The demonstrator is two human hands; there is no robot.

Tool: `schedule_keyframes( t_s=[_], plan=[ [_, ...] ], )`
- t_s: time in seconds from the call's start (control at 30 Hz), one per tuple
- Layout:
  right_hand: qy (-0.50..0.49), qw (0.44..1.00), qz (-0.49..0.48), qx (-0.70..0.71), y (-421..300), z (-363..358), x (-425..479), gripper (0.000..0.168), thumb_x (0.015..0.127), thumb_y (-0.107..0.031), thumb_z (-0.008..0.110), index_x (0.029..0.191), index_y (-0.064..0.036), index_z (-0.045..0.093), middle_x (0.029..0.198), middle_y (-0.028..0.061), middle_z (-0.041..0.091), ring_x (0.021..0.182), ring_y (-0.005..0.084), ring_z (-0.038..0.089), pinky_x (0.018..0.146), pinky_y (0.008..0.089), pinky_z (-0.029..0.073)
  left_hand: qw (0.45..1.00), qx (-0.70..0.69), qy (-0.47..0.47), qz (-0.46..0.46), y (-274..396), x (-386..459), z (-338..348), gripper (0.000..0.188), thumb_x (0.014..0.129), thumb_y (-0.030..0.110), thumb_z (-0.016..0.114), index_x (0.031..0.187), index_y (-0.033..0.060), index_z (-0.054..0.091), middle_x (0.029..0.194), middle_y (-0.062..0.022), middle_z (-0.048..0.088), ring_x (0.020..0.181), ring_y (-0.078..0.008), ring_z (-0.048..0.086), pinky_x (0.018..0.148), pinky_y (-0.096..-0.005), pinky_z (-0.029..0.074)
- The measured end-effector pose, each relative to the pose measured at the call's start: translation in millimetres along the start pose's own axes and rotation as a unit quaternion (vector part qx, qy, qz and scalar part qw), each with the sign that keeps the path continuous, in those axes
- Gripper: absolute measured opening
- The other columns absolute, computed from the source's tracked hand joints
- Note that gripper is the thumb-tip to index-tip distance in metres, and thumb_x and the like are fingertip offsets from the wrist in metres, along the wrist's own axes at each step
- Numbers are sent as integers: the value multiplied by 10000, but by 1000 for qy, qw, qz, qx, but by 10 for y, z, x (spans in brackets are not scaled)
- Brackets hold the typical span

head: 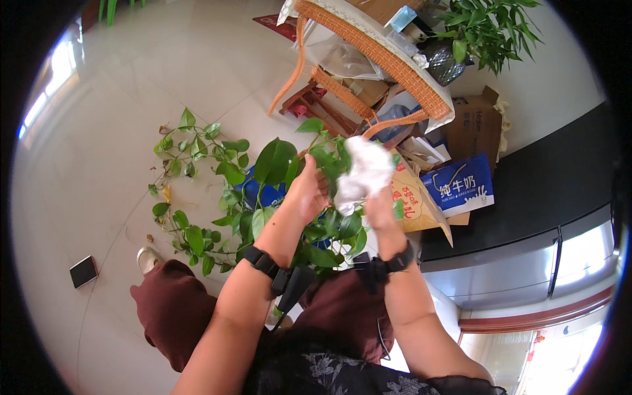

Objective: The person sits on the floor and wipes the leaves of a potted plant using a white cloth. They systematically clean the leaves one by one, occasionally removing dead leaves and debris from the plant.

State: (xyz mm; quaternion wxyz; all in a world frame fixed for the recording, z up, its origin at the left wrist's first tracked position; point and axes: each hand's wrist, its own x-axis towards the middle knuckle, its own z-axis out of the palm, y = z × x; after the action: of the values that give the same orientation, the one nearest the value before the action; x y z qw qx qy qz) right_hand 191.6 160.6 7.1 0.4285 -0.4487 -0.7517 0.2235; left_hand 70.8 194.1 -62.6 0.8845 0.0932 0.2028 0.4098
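Observation:
A leafy green potted plant with long trailing vines (pixel 275 160) stands on the floor before me, partly over something blue. My left hand (pixel 312 193) is in among its leaves, thumb up and fingers curled; a leaf lies close by the thumb, and whether the fingers grip it is hidden. My right hand (pixel 381 210), blurred, holds a crumpled white cloth or tissue (pixel 365 170) beside the leaves on the right. Both wrists wear black straps with small devices.
A wicker table (pixel 365 39) with a cover stands ahead, bearing a leafy plant in a glass vase (pixel 444 61). Right of the vines are a yellow printed bag (pixel 419 197), a blue milk carton (pixel 461 182) and a cardboard box (pixel 471 121). A dark flat device (pixel 84 272) lies on the floor.

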Motion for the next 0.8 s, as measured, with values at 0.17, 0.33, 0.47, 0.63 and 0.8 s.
schedule_keyframes(
  t_s=[0.17,0.33,0.47,0.63,0.8],
  plan=[
    [-125,947,-19,-295,286,423,-233,725,838,-556,311,1281,18,304,1332,280,252,1233,418,256,1026,456,185,984,-150,-97,19,-85,-5,-69,732,800,656,293,1238,72,358,1217,-94,448,1130,-245,428,965,-400,333],
    [-142,952,-19,-269,91,509,-450,769,843,-525,344,1307,71,195,1355,294,180,1249,450,195,1028,459,170,984,-173,-50,4,-53,-111,-207,940,723,745,304,1227,-47,350,1164,-151,475,1062,-302,468,927,-408,372],
    [-156,963,-13,-217,-2,541,-671,740,856,-488,339,1314,71,179,1358,303,153,1248,455,188,1029,450,171,988,-114,-96,30,-20,-152,-255,1001,718,776,189,1179,-86,407,1101,-169,523,1015,-269,485,867,-379,393],
    [-153,962,140,180,-40,459,-927,508,930,-333,281,1268,46,309,1328,148,349,1200,263,374,979,330,306,987,-78,-137,12,80,-131,-328,934,767,727,132,1278,-34,309,1263,-178,426,1155,-298,403,935,-443,300],
    [111,819,266,496,-393,1,-832,504,932,-418,215,1199,-33,401,1236,91,442,1135,222,429,968,354,332,982,-114,-149,5,39,-213,-244,819,797,691,165,1303,64,306,1319,-143,373,1238,-304,302,964,-492,204]
  ],
)
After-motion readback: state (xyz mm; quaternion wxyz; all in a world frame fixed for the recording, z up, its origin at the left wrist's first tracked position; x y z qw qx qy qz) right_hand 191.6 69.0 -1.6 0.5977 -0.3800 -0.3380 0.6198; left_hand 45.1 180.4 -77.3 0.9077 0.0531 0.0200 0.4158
